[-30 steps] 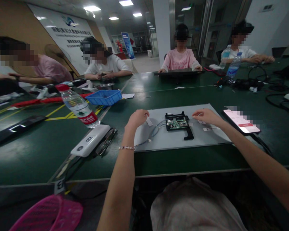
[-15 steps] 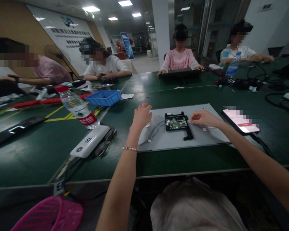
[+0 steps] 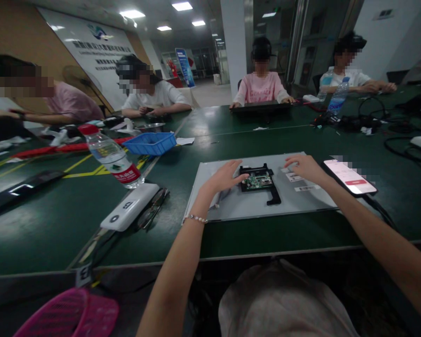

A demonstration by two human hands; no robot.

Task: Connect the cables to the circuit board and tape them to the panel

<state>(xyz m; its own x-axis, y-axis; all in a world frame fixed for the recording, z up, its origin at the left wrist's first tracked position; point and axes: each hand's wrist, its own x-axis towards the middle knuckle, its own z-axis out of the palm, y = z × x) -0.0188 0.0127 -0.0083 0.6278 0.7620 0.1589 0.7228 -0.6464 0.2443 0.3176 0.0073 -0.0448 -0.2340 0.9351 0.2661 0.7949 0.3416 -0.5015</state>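
A flat grey panel (image 3: 245, 210) lies on the green table in front of me. On its middle sits a black bracket (image 3: 274, 194) with a green circuit board (image 3: 259, 180) in it. My left hand (image 3: 225, 177) is at the bracket's left side, fingers apart, its thumb over the left edge of the board; whether it touches cannot be made out. It partly hides the grey cables left of the board. My right hand (image 3: 306, 167) is above the panel's right part, near a white label (image 3: 307, 188), with fingers loosely bent and apart and nothing visible in them.
Right of the panel lies a lit phone (image 3: 349, 176). To the left are a white power bank (image 3: 129, 207), glasses (image 3: 152, 209), a water bottle (image 3: 114, 157) and a blue tray (image 3: 150, 143). Several people sit around the table. A pink basket (image 3: 101, 311) is below the table edge.
My left hand has moved right, from the panel's left edge to the circuit board. My right hand has shifted slightly right and away from the bracket, its fingers opening.
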